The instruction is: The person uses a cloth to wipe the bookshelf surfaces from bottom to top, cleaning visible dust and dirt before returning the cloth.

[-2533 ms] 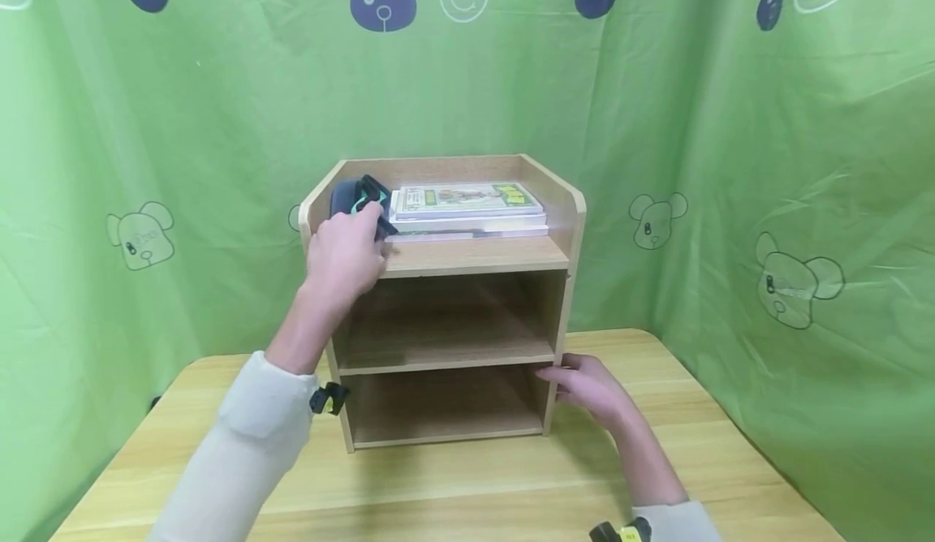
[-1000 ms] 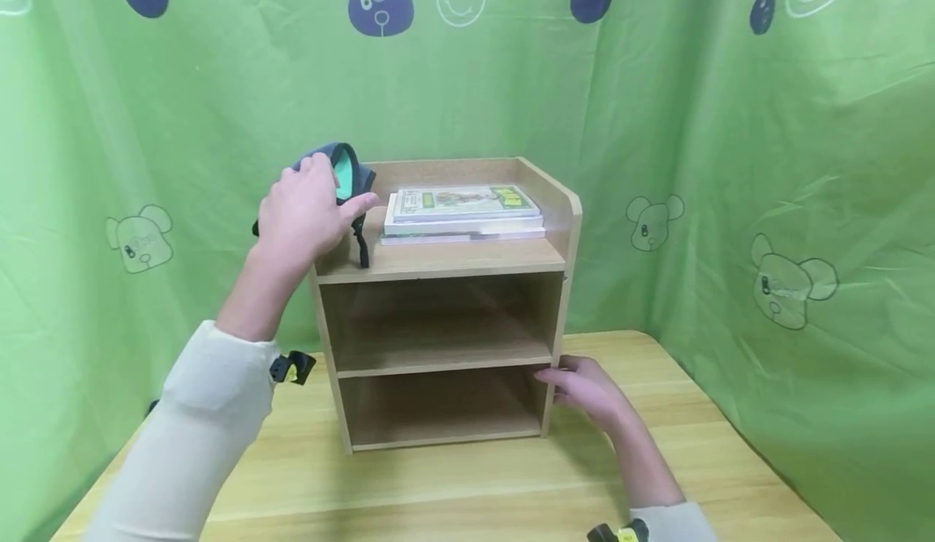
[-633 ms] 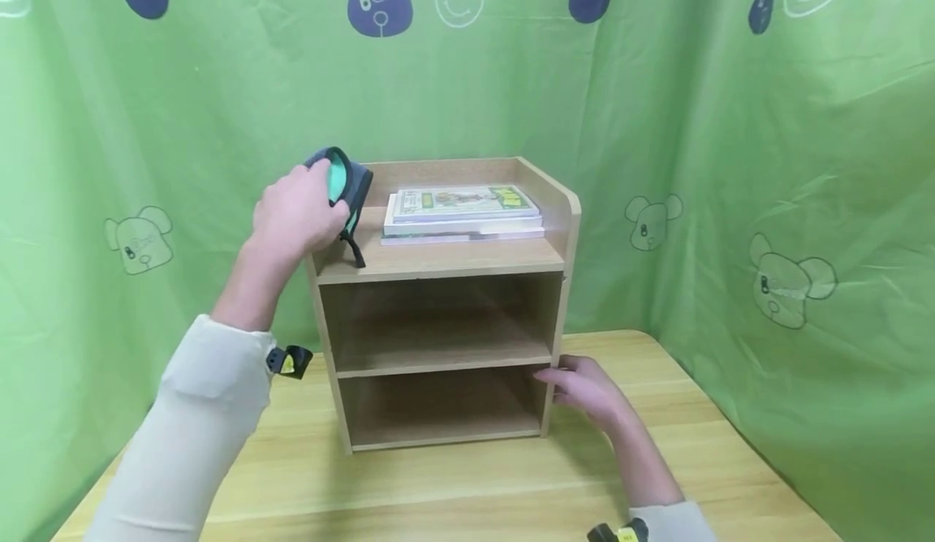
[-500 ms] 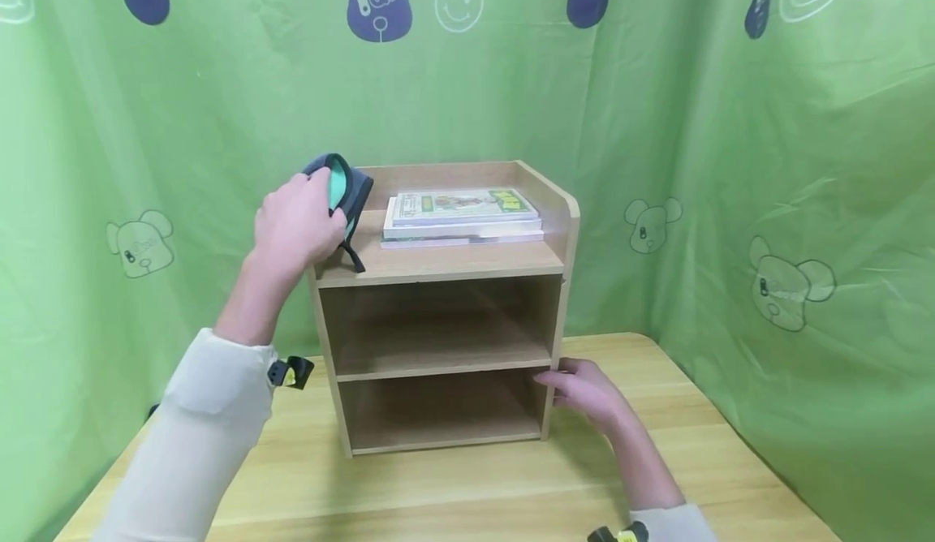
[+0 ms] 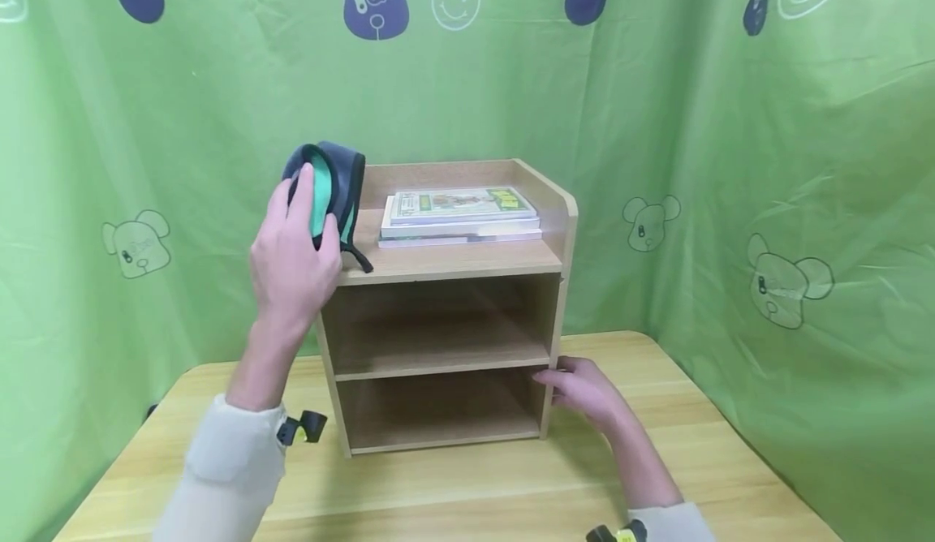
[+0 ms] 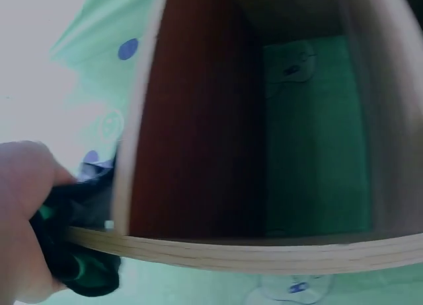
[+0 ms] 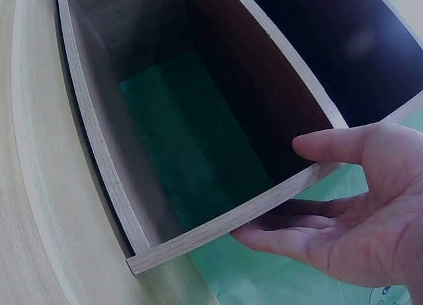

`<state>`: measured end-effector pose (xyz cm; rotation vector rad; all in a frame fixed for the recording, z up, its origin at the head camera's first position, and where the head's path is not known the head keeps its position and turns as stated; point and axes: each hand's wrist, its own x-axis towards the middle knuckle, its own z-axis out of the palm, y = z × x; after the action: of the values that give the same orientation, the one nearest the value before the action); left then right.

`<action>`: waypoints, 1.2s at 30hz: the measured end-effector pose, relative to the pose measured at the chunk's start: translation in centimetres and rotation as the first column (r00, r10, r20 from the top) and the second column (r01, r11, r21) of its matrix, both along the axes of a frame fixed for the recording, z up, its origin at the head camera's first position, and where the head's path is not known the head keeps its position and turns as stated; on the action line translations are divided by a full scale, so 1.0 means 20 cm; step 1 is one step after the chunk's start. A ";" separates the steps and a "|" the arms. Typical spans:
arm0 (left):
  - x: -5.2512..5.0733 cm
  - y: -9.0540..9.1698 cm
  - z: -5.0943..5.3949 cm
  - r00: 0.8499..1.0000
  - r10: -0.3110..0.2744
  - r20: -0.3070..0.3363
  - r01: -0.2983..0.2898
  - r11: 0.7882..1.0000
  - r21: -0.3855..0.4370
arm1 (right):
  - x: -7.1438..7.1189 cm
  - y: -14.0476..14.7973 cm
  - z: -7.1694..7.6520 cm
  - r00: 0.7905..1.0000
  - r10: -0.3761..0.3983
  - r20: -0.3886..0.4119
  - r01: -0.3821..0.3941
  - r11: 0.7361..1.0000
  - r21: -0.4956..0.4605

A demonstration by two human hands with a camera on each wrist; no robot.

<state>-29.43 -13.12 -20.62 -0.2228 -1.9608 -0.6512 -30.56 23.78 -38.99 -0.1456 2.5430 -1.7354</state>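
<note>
Your left hand, left of the middle in the head view, is partly closed, with thumb and fingers pinching a blue cloth thing that is green inside. It is up at the top left end of the wooden shelf, and a dark strap hangs from it. Your right hand, low on the right, pinches the shelf's side, thumb inside and fingers outside, maybe to stop it sliding on the table. Books lie flat in a pile up top, likely so they won't tip.
</note>
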 end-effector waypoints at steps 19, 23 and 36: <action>-0.09 0.03 -0.26 0.929 0.020 -0.370 0.017 0.995 0.098 | 0.00 0.00 -0.01 1.000 -0.012 0.004 0.012 1.000 0.005; -0.08 0.02 -0.17 0.938 0.029 -0.346 -0.006 0.998 0.066 | 0.00 0.00 0.00 1.000 -0.012 0.003 0.012 1.000 0.009; 0.02 0.01 0.31 0.838 0.212 0.502 -0.042 0.944 -0.328 | 0.00 0.01 -0.01 1.000 -0.010 0.001 0.010 1.000 0.023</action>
<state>-29.08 -12.91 -14.47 -0.0981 -2.5944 -0.3303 -30.61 23.92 -39.12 -0.1305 2.5668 -1.7082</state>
